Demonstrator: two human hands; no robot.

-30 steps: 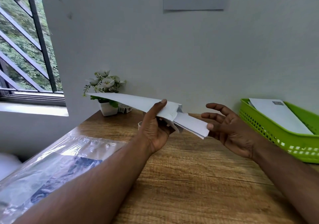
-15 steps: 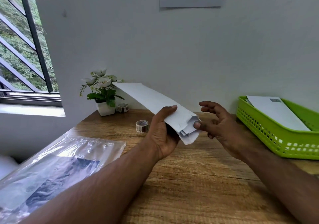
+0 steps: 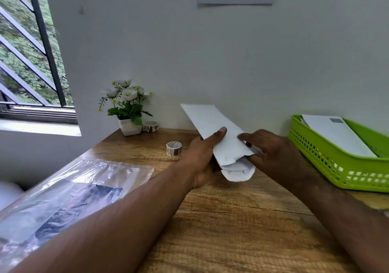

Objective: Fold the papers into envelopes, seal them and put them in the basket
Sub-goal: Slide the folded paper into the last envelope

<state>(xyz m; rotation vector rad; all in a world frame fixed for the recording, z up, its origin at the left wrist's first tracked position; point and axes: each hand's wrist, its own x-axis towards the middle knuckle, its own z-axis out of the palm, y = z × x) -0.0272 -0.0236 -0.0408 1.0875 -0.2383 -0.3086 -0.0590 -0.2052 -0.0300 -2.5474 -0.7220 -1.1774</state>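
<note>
A long white envelope is held above the wooden table, slanting up toward the wall. Its flap end is open and points toward me, with folded paper showing inside. My left hand grips the envelope's left edge, thumb on top. My right hand holds the right edge near the flap, thumb on the top face. The green basket stands at the right with one white envelope lying in it.
A tape roll stands on the table left of my hands. A second roll sits beside a small potted flower at the wall. A clear plastic bag with sheets lies at the front left. A window opens at the far left.
The envelope has tipped up from nearly flat to a steep slant, with its flap end lowered toward me. My right hand has closed in from apart and taken hold of the right edge.
</note>
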